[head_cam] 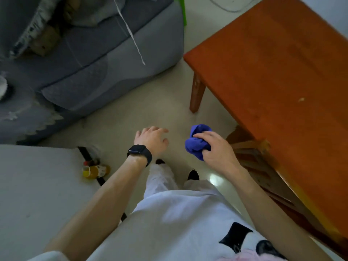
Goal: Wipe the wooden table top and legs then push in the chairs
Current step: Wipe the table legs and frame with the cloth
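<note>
The reddish wooden table [278, 76] fills the right side, seen from above, with one leg [196, 93] showing at its near-left corner. A wooden chair [250, 155] sits partly under the table's near edge. My right hand [216, 149] is shut on a bunched blue cloth [197, 142], held over the floor just left of the table and chair, not touching them. My left hand [152, 140], a black watch on its wrist, hovers open over the floor with nothing in it.
A grey sofa [98, 59] with a rumpled blanket stands at the upper left. A white surface [37, 185] lies at the lower left, with a yellow bottle [96, 171] on the floor by it. Pale floor runs between sofa and table.
</note>
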The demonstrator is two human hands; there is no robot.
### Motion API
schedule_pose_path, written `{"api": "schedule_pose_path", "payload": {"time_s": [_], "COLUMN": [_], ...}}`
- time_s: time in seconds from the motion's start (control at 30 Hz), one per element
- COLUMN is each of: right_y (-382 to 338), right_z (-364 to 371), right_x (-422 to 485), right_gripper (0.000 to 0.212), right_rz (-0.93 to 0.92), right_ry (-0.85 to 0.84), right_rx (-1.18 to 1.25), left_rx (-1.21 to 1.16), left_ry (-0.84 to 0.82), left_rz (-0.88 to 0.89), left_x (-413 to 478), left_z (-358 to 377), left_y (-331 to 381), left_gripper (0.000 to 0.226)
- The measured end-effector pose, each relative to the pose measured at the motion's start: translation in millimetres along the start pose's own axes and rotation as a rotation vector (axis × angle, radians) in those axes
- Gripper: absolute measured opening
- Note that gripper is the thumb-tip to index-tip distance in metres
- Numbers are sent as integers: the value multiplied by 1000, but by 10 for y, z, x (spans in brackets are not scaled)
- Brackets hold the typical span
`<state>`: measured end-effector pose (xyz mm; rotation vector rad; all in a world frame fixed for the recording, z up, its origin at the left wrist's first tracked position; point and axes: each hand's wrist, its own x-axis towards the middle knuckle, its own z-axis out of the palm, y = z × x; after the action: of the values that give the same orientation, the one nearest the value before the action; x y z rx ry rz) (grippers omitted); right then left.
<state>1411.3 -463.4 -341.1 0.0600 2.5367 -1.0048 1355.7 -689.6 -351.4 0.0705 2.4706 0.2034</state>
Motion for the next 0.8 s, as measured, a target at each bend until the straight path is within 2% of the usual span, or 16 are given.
{"api": "schedule_pose_path", "payload": {"time_s": [0.2, 0.47, 0.63, 0.8], "right_y": [-209, -653, -847, -816], "right_z": [-250, -527, -331, -182], "right_x": [1002, 1661, 1886, 2228], "right_gripper": [58, 57, 55, 55], "right_rz": [216, 562, 736, 855], "right_ry": [122, 433, 660, 793], "right_rx": [20, 208, 373, 542], "left_rx": [116, 392, 520, 643], "left_ry": [15, -68, -112, -135], "left_rz": [203, 623, 842, 1010], "left_x": [1222, 2684, 3188, 3542], "left_z": [-943, -2134, -2397, -2432], "left_y": [-40, 387, 849, 1322], "left_gripper": [45, 45, 46, 45]}}
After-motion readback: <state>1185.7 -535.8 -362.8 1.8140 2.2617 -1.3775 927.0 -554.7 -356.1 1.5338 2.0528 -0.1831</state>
